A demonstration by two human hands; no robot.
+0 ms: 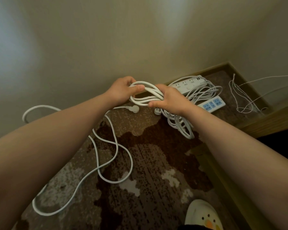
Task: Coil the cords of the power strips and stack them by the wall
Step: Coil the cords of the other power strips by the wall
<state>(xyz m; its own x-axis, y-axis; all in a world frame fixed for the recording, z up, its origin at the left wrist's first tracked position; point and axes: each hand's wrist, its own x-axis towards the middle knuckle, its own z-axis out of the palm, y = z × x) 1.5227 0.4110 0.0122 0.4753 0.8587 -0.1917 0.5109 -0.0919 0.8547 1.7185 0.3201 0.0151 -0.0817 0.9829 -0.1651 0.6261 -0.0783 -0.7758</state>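
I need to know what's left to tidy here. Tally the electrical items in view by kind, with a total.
White power strips with sockets showing, by the wall: 2, one all white, one with blue socket faces
White plugs lying on the patterned carpet: 2
White cord coil gripped in left hand and right hand: 1
Total: 5
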